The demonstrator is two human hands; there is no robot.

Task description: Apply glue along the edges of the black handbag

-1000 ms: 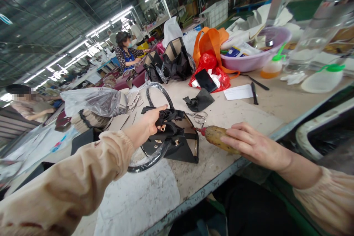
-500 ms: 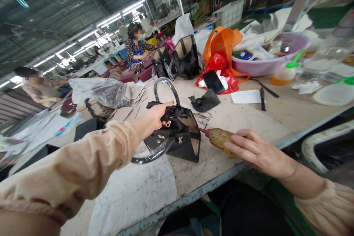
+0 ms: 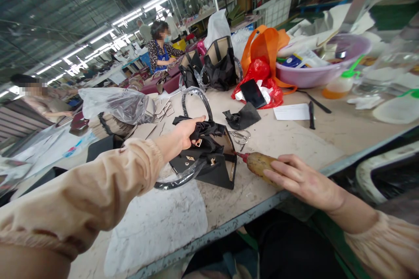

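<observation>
A black handbag (image 3: 209,172) lies on its side on the table, its open end facing right. Plastic film wraps its two looped handles. My left hand (image 3: 188,133) grips bunched black lining cloth (image 3: 207,128) at the top of the bag. In my right hand (image 3: 299,178) is a stained yellowish glue bottle (image 3: 260,165) with a red nozzle, held nearly level. The nozzle tip is at the bag's open edge; whether it touches I cannot tell. A pair of scissors (image 3: 240,136) lies just behind the nozzle.
Behind the bag are a black cloth scrap (image 3: 244,116), a phone (image 3: 253,93) on a red plastic bag, and two more black handbags (image 3: 221,72). To the right are a knife (image 3: 311,115), a purple basin (image 3: 304,77) and a green-topped bottle (image 3: 338,85). Co-workers (image 3: 160,48) sit farther back.
The view has shifted slightly. Both hands keep their holds, and the nozzle stays near the bag's open edge, with only a very small shift.
</observation>
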